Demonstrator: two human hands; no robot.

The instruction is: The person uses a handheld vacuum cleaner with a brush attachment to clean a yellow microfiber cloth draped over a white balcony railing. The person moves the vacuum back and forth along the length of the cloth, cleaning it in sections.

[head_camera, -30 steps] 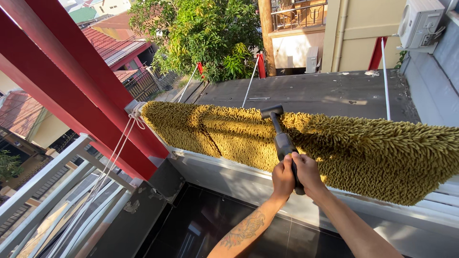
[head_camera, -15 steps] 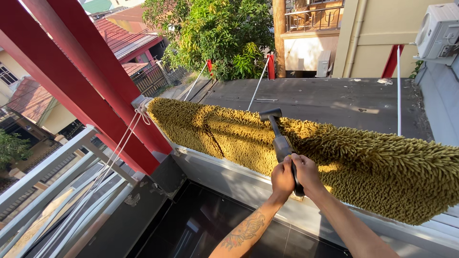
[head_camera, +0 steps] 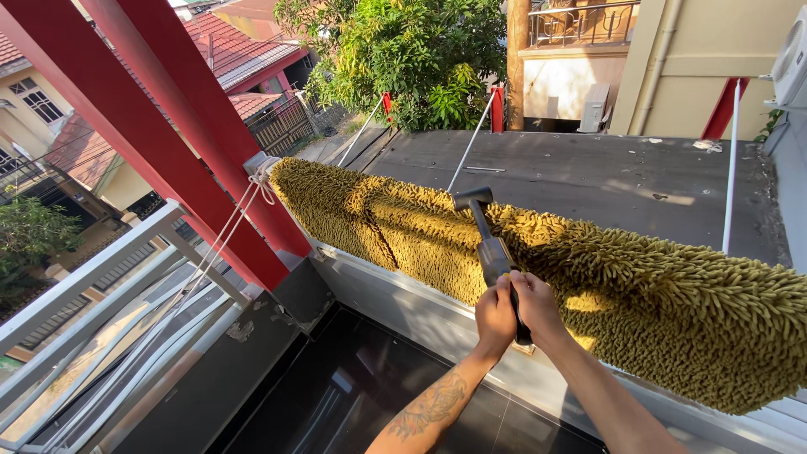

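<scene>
A shaggy mustard-yellow rug (head_camera: 588, 277) hangs over the balcony's low white wall (head_camera: 403, 298). In front of it I grip a black T-topped tool (head_camera: 487, 240) that points up and away from me. My left hand (head_camera: 494, 319) wraps the lower end of its shaft. Pressed against that hand from the right, my right hand (head_camera: 536, 309) holds the same shaft. The tool's T-shaped head stands just above the rug's top edge; whether it touches the pile is unclear.
Two slanted red beams (head_camera: 151, 126) rise at the left, with white cords (head_camera: 244, 210) tied to one. A grey metal railing (head_camera: 109, 277) runs below them. A flat grey roof (head_camera: 605, 176), thin white poles, trees and houses lie beyond. Dark tiles (head_camera: 353, 395) cover the floor.
My view has shifted slightly, so the rug and beams sit a little lower and more to the right. Both hands keep the same grip on the tool, barely moved.
</scene>
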